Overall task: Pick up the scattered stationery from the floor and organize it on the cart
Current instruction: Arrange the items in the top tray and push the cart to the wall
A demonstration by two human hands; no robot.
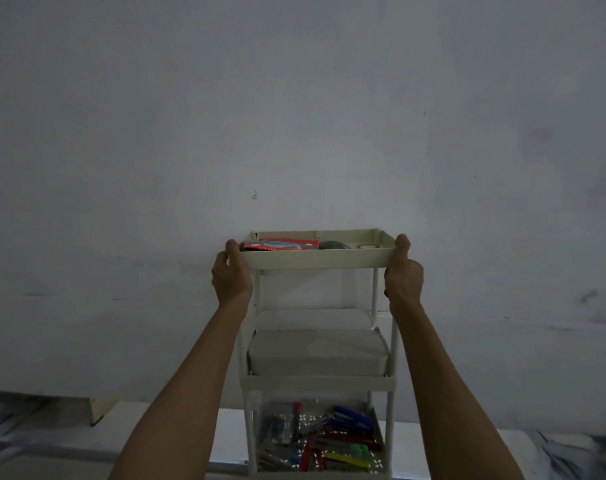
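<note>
The person stands facing the pale three-tier cart [317,382], which is set against a plain grey wall [294,98], and has both arms stretched out to its top tray [315,259]. The left hand [230,275] grips the tray's left end, thumb laid over the rim at the near left corner and fingers curled underneath. The right hand [403,271] grips the right end the same way, thumb raised against the near right corner. Inside the top tray a red and blue box [281,244] lies along the left half. A dark rounded object [332,245] sits near the middle, too dim to identify, and a roll of tape [368,245] lies flat towards the right edge. On the middle shelf a pale lidded container [317,351] fills almost the whole width. The bottom shelf [377,431], perforated and seen from above, carries the loose stationery: a red marker [296,410] near the back edge, blue pieces [353,419] by the back right corner, red-handled scissors [312,453] in the middle, and green [358,449] and yellow [346,460] pieces along the front edge.
</note>
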